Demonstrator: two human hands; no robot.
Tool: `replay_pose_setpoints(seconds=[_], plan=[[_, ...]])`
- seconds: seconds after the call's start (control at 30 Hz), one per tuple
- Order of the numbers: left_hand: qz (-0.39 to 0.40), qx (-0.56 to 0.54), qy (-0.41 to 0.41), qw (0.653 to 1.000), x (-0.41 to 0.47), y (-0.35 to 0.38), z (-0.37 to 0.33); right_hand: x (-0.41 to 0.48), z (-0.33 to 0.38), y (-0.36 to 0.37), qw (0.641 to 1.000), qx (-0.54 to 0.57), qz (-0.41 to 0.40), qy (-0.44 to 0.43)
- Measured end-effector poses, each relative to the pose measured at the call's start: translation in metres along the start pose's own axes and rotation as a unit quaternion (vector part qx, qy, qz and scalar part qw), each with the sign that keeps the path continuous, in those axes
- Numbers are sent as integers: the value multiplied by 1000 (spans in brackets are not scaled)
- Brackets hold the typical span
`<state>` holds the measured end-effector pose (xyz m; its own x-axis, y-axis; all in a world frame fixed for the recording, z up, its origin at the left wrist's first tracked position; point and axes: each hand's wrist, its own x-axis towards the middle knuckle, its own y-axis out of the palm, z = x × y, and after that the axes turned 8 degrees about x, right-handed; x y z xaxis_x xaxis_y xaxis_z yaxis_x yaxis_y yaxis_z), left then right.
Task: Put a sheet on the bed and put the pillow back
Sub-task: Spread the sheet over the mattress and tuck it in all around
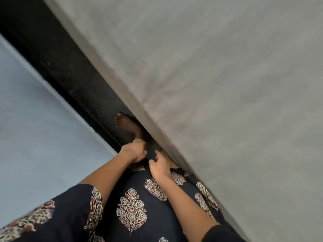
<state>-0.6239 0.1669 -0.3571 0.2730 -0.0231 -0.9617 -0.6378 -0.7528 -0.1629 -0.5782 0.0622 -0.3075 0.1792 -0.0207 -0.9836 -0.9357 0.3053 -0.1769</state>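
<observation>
Just to the right of the right hand (160, 166), nearly touching its outer edge, runs the side of the bed (227, 84). Its long edge passes diagonally from beyond the fingertips back past the person's hip. The grey top spreads away to the right of both hands, flat and without visible folds. Whether that grey surface is a bare mattress or a sheet already laid cannot be told, as the picture is smeared by motion. No pillow is in view. The right hand is the nearer to the bed; its fingers (152, 161) are loosely apart and grip nothing, resting over the dark floral garment (131, 206). The left hand (133, 151) lies just beside it on the far side from the bed, its fingers curled inward; whether they pinch cloth cannot be told. Beyond both hands a bare foot (125, 124) stands on a narrow strip of dark floor (70, 75), close against the bed's side. Left of the left hand rises a pale surface, seemingly a wall (35, 119). Judgement: working room is tight, so any reach onto the bed falls first to the right hand.
</observation>
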Motion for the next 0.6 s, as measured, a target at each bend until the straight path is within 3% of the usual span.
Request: replay_pose_setpoints(seconds=[0.2, 0.37, 0.43, 0.6], plan=[[57, 168, 23, 984, -9, -25, -61, 7, -13, -25, 986, 158, 26, 36], [117, 277, 60, 952, 0, -50, -101, 2, -20, -45, 910, 402, 6, 98], [147, 337, 31, 929, 1, -55, -102, 4, -20, -44, 851, 503, -27, 147], [175, 469, 93, 861, -4, -64, -94, 2, -6, -44, 606, 768, -8, 209]])
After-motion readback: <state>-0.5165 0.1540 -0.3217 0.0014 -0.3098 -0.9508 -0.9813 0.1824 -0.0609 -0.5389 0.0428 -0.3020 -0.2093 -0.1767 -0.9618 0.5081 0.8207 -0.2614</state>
